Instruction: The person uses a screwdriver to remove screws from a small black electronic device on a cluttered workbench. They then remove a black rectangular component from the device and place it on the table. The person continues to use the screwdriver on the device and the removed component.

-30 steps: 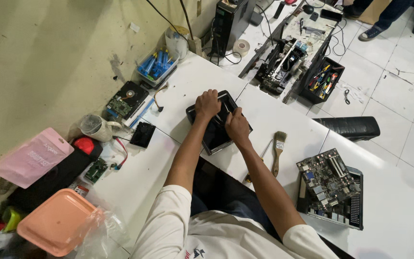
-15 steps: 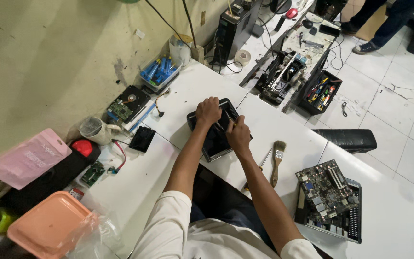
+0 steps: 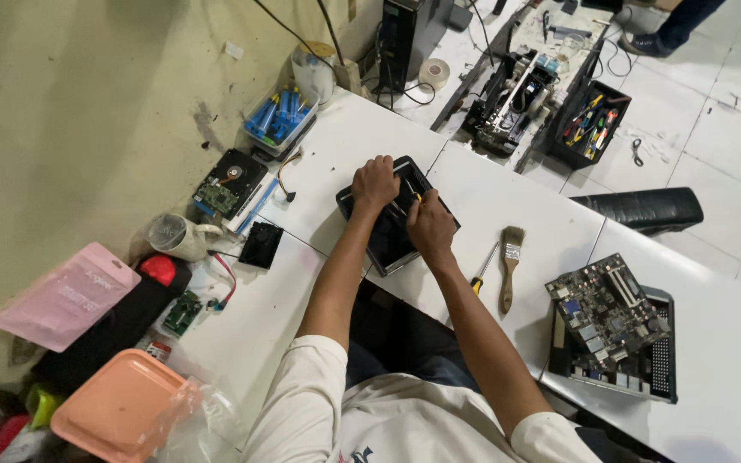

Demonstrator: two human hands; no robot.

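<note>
Clamped down, left hand (image 3: 376,182) pins the upper edge of the flat black device (image 3: 392,236) at frame centre, fingers curled over its rim. Right hand (image 3: 430,227) is closed round a small yellow-handled tool (image 3: 416,197), tip pressed into the device's top face. I'd judge a slip as the risk: too much push and that tip skates across the panel or toward the left knuckles. Just right of my right forearm lie a screwdriver (image 3: 482,273) and a paintbrush (image 3: 510,266), near enough for an elbow to knock. Further right a bare motherboard (image 3: 606,313) rests on a case. Upper left, a hard drive (image 3: 226,184) and a tub of blue cells (image 3: 278,118).
</note>
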